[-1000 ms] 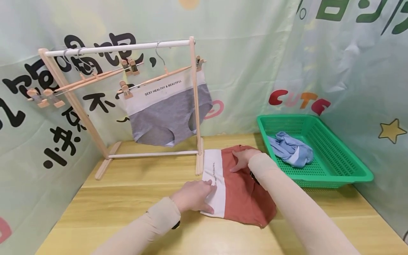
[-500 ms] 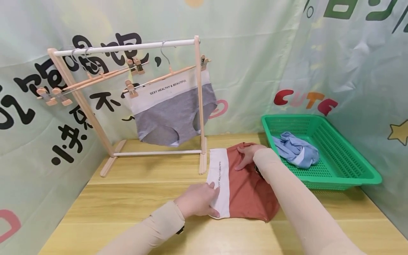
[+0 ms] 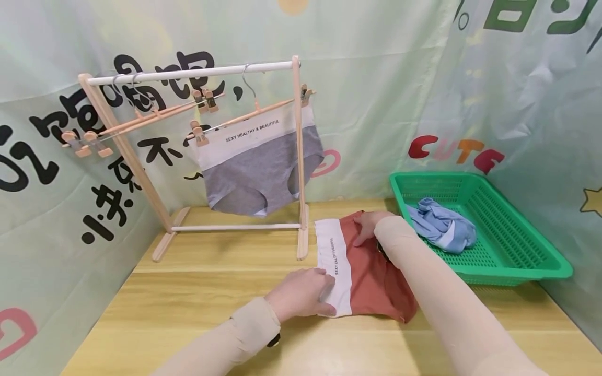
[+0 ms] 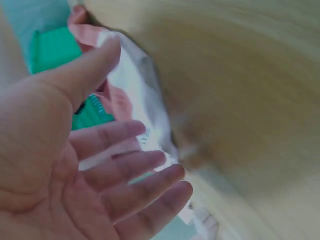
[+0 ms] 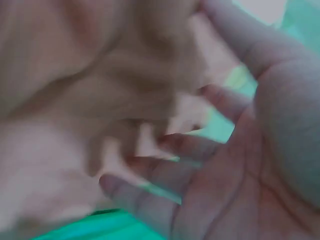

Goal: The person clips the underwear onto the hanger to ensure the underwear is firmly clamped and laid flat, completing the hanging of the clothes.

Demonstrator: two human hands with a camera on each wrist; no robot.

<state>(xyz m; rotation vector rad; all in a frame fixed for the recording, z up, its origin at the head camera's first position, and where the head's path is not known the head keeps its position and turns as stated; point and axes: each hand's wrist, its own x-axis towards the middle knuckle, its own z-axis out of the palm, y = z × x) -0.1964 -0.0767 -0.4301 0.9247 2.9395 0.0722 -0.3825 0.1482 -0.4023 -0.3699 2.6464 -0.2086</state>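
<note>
Rust-red briefs (image 3: 371, 282) with a white printed waistband (image 3: 335, 261) lie flat on the table, the waistband toward the left. My left hand (image 3: 303, 293) touches the waistband's near end; the left wrist view has its fingers spread and fairly straight, with thumb and fingertips beside the white cloth. My right hand (image 3: 371, 225) rests at the far edge of the briefs. In the right wrist view its fingers look extended and loosely bent against the blurred cloth (image 5: 75, 125). Grey briefs (image 3: 263, 169) hang clipped to a hanger on the wooden rack (image 3: 134, 164).
Two clip hangers (image 3: 155, 117) without garments hang at the rack's left. A green basket (image 3: 522, 235) with crumpled light-blue cloth (image 3: 444, 224) stands at the right. Printed fabric (image 3: 357, 94) encloses the back and sides of the wooden table (image 3: 226, 282).
The head view has shifted left, so things appear farther right. The red briefs have moved slightly right relative to the rack, and their near edge has drawn inward. Both hands remain at them.
</note>
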